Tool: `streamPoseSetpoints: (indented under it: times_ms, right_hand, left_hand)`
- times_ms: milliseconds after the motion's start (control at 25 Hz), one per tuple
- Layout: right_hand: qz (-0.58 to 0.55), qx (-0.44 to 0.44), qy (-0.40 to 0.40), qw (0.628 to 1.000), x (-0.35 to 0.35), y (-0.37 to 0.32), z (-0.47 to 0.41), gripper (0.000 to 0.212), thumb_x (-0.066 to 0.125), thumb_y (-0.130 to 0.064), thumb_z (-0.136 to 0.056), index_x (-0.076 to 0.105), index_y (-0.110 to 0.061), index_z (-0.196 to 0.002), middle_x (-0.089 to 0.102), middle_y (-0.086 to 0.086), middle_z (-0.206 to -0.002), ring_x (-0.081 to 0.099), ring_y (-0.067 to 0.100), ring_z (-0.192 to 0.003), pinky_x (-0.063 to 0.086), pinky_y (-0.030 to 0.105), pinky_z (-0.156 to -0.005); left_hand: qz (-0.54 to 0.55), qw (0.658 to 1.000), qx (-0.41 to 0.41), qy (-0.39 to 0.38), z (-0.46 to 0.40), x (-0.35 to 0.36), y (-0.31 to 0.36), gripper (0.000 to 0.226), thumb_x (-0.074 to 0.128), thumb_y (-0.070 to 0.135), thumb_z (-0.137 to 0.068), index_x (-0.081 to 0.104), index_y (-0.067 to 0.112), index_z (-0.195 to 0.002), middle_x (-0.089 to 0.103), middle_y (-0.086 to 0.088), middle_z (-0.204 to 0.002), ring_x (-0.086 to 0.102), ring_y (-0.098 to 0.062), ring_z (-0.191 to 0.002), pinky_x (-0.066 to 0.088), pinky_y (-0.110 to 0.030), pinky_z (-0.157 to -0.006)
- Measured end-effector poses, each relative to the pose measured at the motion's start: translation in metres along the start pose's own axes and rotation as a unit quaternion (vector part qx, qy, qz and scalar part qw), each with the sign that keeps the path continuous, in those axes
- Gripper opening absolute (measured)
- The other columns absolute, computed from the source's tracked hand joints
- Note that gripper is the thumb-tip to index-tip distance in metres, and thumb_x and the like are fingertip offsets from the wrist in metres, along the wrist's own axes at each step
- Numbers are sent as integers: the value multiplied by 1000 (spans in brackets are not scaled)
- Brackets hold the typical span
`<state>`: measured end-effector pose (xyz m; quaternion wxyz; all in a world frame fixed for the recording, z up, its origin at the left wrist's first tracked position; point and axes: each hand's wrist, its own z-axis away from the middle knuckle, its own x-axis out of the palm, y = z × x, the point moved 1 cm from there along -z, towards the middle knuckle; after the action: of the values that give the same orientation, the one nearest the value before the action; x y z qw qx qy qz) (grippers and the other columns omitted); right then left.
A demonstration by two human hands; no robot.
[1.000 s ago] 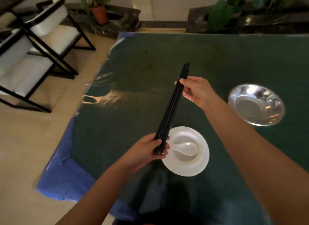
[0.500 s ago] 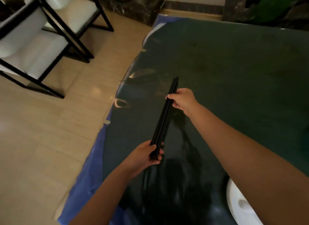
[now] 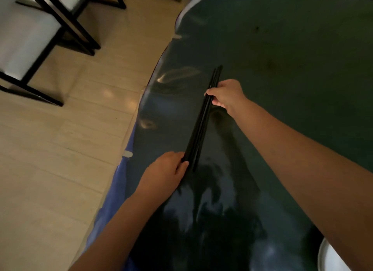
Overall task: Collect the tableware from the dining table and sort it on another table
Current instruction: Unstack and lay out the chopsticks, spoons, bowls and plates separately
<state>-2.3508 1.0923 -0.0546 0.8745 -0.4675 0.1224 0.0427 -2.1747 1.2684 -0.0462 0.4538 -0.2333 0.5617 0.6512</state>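
1. Nearest the camera, a white round ceramic plate is showing only as a rim sliver at the bottom right corner, on the dark green glossy tablecloth; the right forearm is passing over it.
2. The left hand is gripping the near end of a bundle of long black chopsticks, thumb lying along the side and fingers curled under; the fingertips themselves are hidden.
3. The bundle is running away from the camera at a slight rightward slant, low over the cloth near the table's left edge. Whether it is touching the cloth cannot be told.
4. The right hand is pinching the bundle near its far end, fingers curled round it, with the tips of the sticks poking out beyond.
5. Judged step: squaring the sticks into one neat set and laying them down. Doing it well probably means lowering both ends level, then easing each grip off slowly so no stick rolls.
6. The left table edge is close by, with a blue underlayer hanging past it. A stray roll that way could reach the beige tiled floor.
7. To the right and farther back, the cloth is offering plenty of room for moving.
8. Farthest, at top left, a black-framed chair with a white cushion is standing well apart from the table.
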Motion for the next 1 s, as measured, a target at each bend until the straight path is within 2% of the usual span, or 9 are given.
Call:
streamPoseSetpoints:
  times_ms: [80,200,320,360,440,600,840,920,1000]
  right_hand:
    - [36,-13,16,999,0,3,-1,9,69,-10,-79,64,-3,-77,68,15,-93,68,24,-80,56,25,-58]
    - [161,-72,60,982,-8,4,3,38,69,-25,-80,60,-1,-108,67,11,-94,66,23,-79,57,35,-76]
    - [264,-146,86,950,-21,8,16,47,66,-33,-82,55,-4,-118,66,13,-101,62,26,-92,48,31,-80]
    - [269,-154,78,948,-24,12,22,46,66,-31,-82,54,-5,-118,67,14,-98,63,26,-88,50,32,-80]
    - [259,-157,62,951,-23,22,36,44,67,-27,-82,54,-7,-118,69,13,-88,65,25,-72,55,37,-74]
    - [244,-144,53,958,-14,28,43,33,64,-18,-84,57,-8,-115,70,11,-80,66,17,-54,58,31,-62]
    - [194,-109,4,975,-18,20,40,21,58,-13,-87,61,-5,-106,70,18,-91,70,27,-68,59,42,-72]
    - [216,-120,-15,969,-36,18,48,19,55,-13,-87,63,-7,-103,70,13,-95,70,25,-71,58,39,-73]
    - [254,-139,-35,957,-67,15,64,19,54,-15,-86,65,-11,-101,69,6,-94,69,19,-71,55,31,-73]
  left_hand:
    - [-86,995,27,31,0,-1,-7,27,53,33,-88,60,18,-109,60,-1,-89,59,-21,-81,44,-30,-59]
    - [-113,983,111,94,2,1,-14,38,55,40,-82,61,14,-108,61,-3,-93,60,-21,-81,49,-31,-58]
    - [-94,971,202,88,0,9,-21,59,58,46,-80,47,16,-130,51,-10,-128,50,-25,-118,47,-40,-92]
    - [-108,964,235,64,-2,12,-22,67,58,48,-80,37,22,-138,39,-10,-142,37,-25,-131,37,-42,-105]
    - [-167,940,297,14,-6,19,-22,71,52,51,-83,23,30,-144,18,-7,-155,14,-24,-143,17,-43,-115]
    - [-207,907,366,-17,-21,27,-20,54,44,48,-90,38,28,-139,22,-6,-153,13,-24,-143,16,-45,-114]
    - [-187,922,338,-21,-27,18,-20,54,46,44,-90,37,25,-140,26,-5,-152,14,-22,-143,17,-45,-114]
    - [-187,926,329,-5,-22,14,-9,54,47,42,-89,40,23,-139,28,-5,-151,16,-22,-143,14,-46,-115]
    - [-158,936,315,21,-16,9,15,49,49,36,-87,49,17,-133,43,-9,-144,31,-25,-137,22,-46,-112]
